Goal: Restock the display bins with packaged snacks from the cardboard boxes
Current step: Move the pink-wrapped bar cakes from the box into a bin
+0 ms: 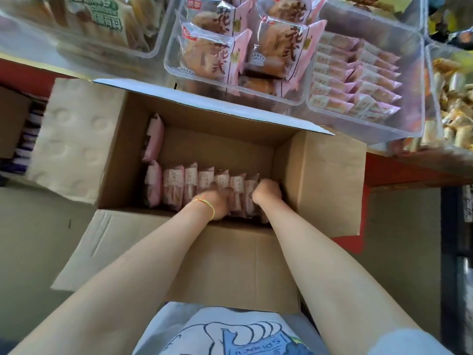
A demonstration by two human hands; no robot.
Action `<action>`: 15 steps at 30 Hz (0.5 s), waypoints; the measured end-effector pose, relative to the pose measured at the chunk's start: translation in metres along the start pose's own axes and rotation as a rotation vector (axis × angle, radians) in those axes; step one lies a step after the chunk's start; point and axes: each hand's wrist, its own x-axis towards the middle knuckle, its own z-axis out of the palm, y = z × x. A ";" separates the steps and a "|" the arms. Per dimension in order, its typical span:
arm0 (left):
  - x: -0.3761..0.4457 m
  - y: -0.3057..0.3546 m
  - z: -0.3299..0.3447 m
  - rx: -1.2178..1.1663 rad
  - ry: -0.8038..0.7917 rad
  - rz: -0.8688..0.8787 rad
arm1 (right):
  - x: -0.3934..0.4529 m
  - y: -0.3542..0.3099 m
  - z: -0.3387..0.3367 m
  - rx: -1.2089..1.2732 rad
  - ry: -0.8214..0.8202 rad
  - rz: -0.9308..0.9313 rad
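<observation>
Both hands, left hand [217, 201] and right hand [267, 192], curl fingers down into the packets [199, 188], a three-to-nine o'clock row; the bin [363, 126] waits at one o'clock.

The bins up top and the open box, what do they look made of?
Display bins: clear rigid plastic, glossy; the packets show through the walls and the rims catch glare. Open box: brown corrugated cardboard, matte; fluting shows along the far flap's edge. Pink snack packets: probably thin plastic film, slightly shiny.

A red shelf [409, 172] stands over a dull grey floor [33, 239].
</observation>
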 end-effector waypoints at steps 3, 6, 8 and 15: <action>0.006 -0.004 0.003 -0.055 0.010 0.002 | 0.000 0.000 0.003 -0.167 0.035 -0.038; 0.009 -0.006 0.001 -0.164 0.047 -0.013 | -0.010 -0.006 -0.007 -0.224 0.116 -0.111; 0.008 -0.007 -0.004 -0.361 0.110 -0.045 | -0.020 -0.005 -0.020 -0.118 0.174 -0.184; -0.032 -0.009 -0.026 -1.453 0.015 0.096 | -0.063 -0.014 -0.058 0.906 -0.229 -0.263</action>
